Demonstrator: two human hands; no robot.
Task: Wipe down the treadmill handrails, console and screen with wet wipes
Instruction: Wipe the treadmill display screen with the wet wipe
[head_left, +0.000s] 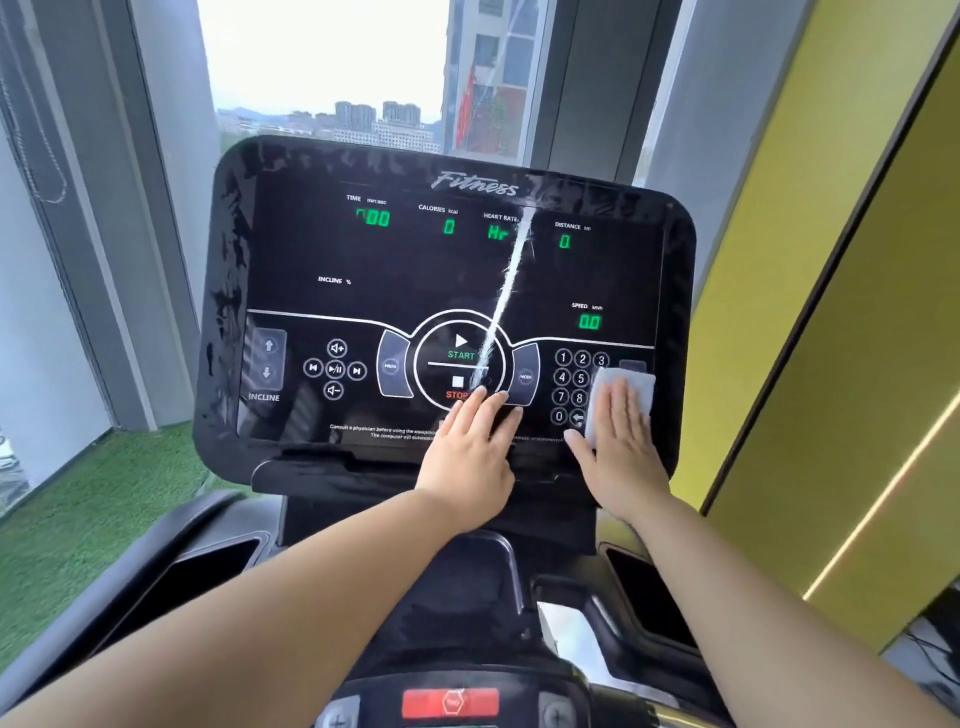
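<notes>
- Wet wipe (636, 387) lies flat under your right hand (623, 449), whose straight fingers press it to the screen (415, 275) over the right edge of the number keypad (570, 387).
- Your left hand (470, 460) rests open, fingertips touching the START/STOP dial (460, 356).
- Green digits (589, 322) glow above the keypad.
- A red button (451, 702) sits low between your forearms.
- A yellow wall (831, 312) stands to your right.

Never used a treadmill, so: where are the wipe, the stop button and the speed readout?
wipe (644, 387): head view, bare upper right corner.
stop button (457, 382): head view, its white square.
speed readout (589, 322): head view, its green digits.
</notes>
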